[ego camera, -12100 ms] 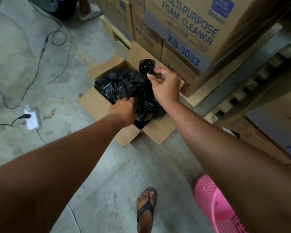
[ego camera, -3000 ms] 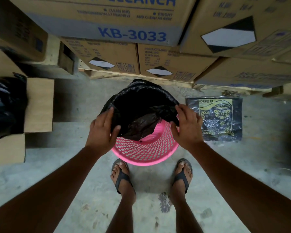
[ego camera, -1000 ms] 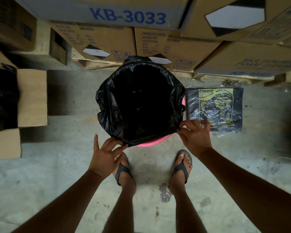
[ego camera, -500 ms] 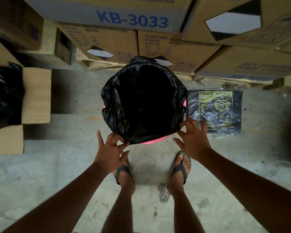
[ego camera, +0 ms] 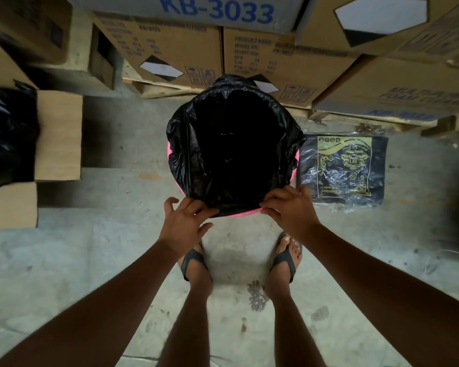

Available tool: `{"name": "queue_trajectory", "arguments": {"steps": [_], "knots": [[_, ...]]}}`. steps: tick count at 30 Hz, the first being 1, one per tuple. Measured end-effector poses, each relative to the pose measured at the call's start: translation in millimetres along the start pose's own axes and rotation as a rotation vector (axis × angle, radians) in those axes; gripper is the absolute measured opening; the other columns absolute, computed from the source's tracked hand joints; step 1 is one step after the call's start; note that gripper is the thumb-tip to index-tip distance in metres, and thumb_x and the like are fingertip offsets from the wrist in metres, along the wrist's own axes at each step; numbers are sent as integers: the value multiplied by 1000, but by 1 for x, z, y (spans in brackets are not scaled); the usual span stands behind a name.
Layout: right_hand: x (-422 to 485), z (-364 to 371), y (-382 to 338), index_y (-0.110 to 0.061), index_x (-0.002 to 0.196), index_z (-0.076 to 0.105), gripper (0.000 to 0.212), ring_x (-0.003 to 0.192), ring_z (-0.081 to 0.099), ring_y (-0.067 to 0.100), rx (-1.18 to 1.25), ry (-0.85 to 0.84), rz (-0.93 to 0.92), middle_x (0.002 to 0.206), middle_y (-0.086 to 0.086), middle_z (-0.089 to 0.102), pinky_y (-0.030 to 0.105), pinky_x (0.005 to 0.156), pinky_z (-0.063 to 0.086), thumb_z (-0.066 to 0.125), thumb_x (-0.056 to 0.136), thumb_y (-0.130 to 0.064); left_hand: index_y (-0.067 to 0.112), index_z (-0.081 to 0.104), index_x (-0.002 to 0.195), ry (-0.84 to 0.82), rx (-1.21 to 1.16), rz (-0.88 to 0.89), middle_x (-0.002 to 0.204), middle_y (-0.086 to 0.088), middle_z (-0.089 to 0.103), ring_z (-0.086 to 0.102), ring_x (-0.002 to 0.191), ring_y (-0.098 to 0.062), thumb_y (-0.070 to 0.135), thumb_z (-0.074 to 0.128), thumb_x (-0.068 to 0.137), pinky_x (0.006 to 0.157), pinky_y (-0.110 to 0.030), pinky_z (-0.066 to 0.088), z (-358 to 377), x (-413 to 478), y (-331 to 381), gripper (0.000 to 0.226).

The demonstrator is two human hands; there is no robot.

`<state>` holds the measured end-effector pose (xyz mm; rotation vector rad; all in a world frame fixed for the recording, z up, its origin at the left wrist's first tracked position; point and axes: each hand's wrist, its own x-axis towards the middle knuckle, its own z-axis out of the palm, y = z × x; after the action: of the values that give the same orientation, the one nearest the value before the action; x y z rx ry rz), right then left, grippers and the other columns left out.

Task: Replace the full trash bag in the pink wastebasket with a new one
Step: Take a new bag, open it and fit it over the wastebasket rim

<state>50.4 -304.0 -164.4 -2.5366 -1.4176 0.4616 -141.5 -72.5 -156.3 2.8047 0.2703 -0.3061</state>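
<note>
The pink wastebasket [ego camera: 239, 214] stands on the floor just ahead of my feet. Only thin pink slivers of its rim show. A new black trash bag [ego camera: 233, 144] lines it, hangs open and is folded down over the rim all round. My left hand [ego camera: 186, 223] rests at the bag's near edge with fingers spread, fingertips touching the plastic. My right hand [ego camera: 289, 210] pinches the folded edge at the near right of the rim. The full black trash bag [ego camera: 8, 133] lies in an open cardboard box [ego camera: 59, 133] at the far left.
A flat pack of black bags [ego camera: 345, 168] lies on the concrete floor right of the basket. Stacked cartons on wooden pallets [ego camera: 170, 56] form a wall close behind it. My two feet in sandals [ego camera: 194, 263] stand right at the basket.
Both hands have moved forward from hovering open near the rim onto the bag's near edge. The right hand has closed on the folded plastic. The bag covers more of the near rim.
</note>
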Motion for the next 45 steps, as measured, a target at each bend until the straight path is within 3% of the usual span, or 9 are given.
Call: {"name": "queue_trajectory", "arguments": {"steps": [5,12,17,20,23,26,30,38,45], "knots": [[-2,2,5,-28,84,76,7,76,68,19,99,21,-85,89,-7,71,37,71,51,74,78,-24,36,71,85,61,6,38,87,15,69,62,90,-16,33,71,78,88,-47,34,0,10,-3,8],[-12,9,-9,-29,77,76,23,60,64,25,-156,-130,-38,71,-3,63,39,68,53,85,62,-15,40,73,87,-59,130,22,83,14,70,62,91,-19,22,79,65,92,-54,36,-3,3,6,29],[-17,19,-25,-24,105,71,32,81,62,27,-292,-239,111,95,1,62,41,73,47,70,74,-20,28,54,135,-366,205,-41,141,8,54,41,138,-22,24,73,70,109,-68,16,5,-15,4,67],[-36,19,-27,-12,132,55,58,96,63,31,-276,-329,104,125,8,63,42,71,49,65,80,-36,26,38,146,-509,-53,-102,157,2,30,27,146,-24,29,53,91,118,-54,20,17,-27,-4,57],[-45,10,-25,-22,125,61,39,96,67,26,-56,-354,195,124,0,68,37,73,54,56,90,-38,35,67,115,-258,-437,-340,111,8,73,69,95,-12,43,51,87,84,-34,57,4,-25,-2,34],[-41,-3,-23,-29,103,72,20,74,70,19,190,-136,348,100,-4,74,32,64,56,56,92,-35,34,73,92,56,-435,-320,78,14,70,62,65,-6,50,55,85,57,-30,55,-14,-9,-1,25],[-4,-17,-10,-30,108,72,22,67,67,13,298,135,388,102,-3,70,31,56,58,57,93,-35,25,70,111,257,-287,-288,109,-5,61,56,98,-25,33,64,86,75,-38,52,-28,36,-9,27],[97,-32,30,-33,131,58,49,121,47,33,73,209,610,135,14,46,45,88,49,63,86,-52,30,29,147,2,-79,-634,138,-20,32,35,124,-40,57,53,86,92,-59,42,-59,125,-30,71],[118,-30,59,-10,120,69,43,92,64,35,268,266,573,106,19,66,38,89,56,49,84,4,13,53,134,116,-286,-617,121,-20,51,56,103,-39,6,52,89,89,-44,50,-69,143,-71,45]]}}
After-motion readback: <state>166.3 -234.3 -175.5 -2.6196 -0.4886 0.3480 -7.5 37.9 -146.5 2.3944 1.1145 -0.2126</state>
